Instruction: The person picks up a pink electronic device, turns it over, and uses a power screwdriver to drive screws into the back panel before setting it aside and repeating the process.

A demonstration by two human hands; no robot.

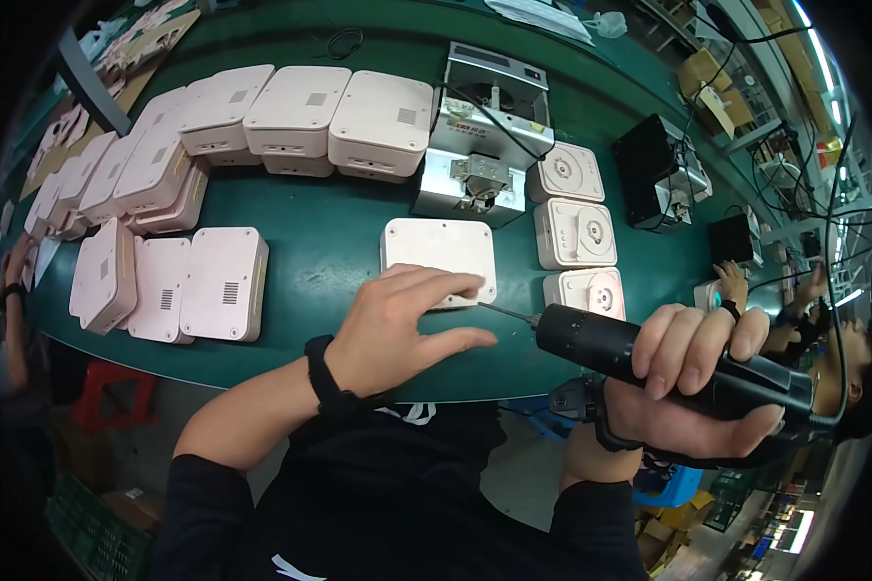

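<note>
On the green table in front of me lies a pale pink box-shaped device (436, 246), flat, with small holes at its corners. My left hand (397, 315) rests over its near edge, fingers stretched and thumb apart, with no tool in it. In my right hand (693, 373) is a black electric screwdriver (591, 341), gripped round its body. Its thin bit points left, and the tip is close to the device's near right corner by my left fingers. Whether the tip touches a screw is too small to tell.
Behind the device stands a metal screw feeder (484, 126). Several pink devices (383, 111) are stacked at the back left; others (225, 281) lie at the left. A column of round-dialled units (576, 234) stands at the right. Co-workers' hands (733, 286) show at both sides.
</note>
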